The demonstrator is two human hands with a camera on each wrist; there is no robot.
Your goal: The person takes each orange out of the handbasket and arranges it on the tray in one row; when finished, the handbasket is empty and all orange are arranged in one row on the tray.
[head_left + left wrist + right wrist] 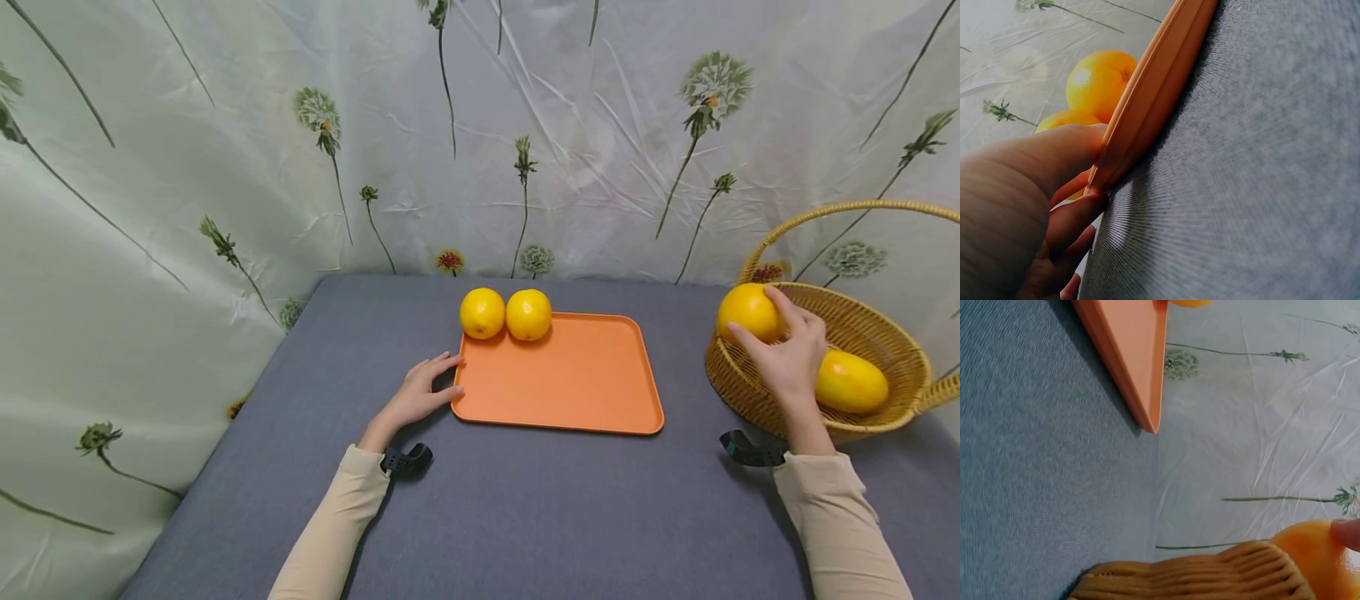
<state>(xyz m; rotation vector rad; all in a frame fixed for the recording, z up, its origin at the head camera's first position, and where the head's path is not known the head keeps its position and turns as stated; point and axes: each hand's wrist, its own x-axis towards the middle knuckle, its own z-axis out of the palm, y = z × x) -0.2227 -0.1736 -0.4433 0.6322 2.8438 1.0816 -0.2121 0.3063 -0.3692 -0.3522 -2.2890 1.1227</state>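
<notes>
My right hand [797, 350] grips an orange [750, 312] between thumb and fingers, over the left rim of a wicker basket [900, 333]. In the right wrist view that orange [1313, 553] appears above the woven rim, with one fingertip on it. Below the hand, an oblong yellow fruit [851, 382] lies inside the basket. My left hand [420, 392] touches the left edge of an orange tray [562, 375] with thumb and fingertips, its fingers loosely extended. Two more oranges, one left [482, 313] and one right [528, 315], sit side by side at the tray's far left corner.
A grey cloth [540, 508] covers the table. Behind it hangs a pale curtain [585, 150] printed with dandelions. The basket's tall arched handle [862, 206] rises at the right, and bare cloth separates basket and tray.
</notes>
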